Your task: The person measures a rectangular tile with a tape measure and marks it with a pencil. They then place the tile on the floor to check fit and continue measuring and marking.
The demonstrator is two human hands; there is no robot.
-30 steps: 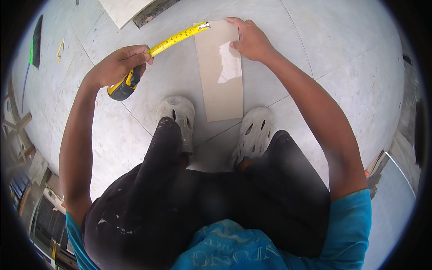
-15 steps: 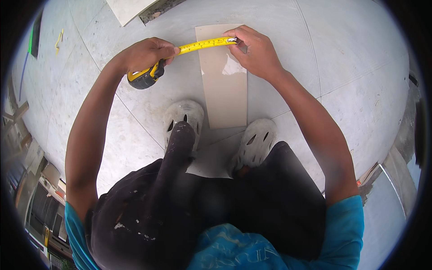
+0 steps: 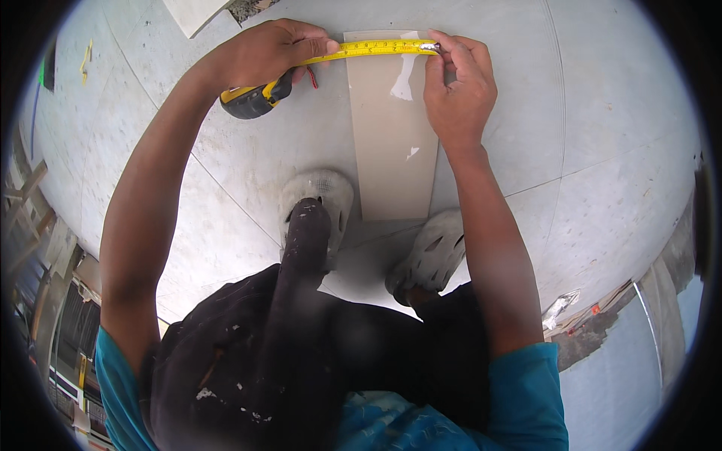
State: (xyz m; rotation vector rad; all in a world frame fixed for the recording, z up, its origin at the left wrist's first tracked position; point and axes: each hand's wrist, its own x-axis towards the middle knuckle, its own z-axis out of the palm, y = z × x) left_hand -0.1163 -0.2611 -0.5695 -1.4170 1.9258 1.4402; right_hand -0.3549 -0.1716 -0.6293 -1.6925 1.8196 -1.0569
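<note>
A yellow tape measure (image 3: 380,48) stretches between my two hands across the far end of a beige tile strip (image 3: 395,150) on the floor. My left hand (image 3: 278,52) is closed on the blade left of the strip, thumb on top, and the yellow and black case (image 3: 258,97) hangs just below it. At the strip's right edge, my right hand (image 3: 462,86) pinches the metal hook end between thumb and fingers. Pale irregular patches mark the strip's surface. My left fingers partly hide the blade near the case.
White clogs (image 3: 323,195) stand either side of the strip's near end on the grey tiled floor (image 3: 617,113). Another pale tile (image 3: 192,13) lies at the far left. Wood pieces (image 3: 53,278) crowd the left rim. A crumpled scrap (image 3: 560,308) lies at right.
Both hands have moved farther away, the right one also rightward, bringing the tape over the strip's far end. The hook end has shifted to the strip's right edge.
</note>
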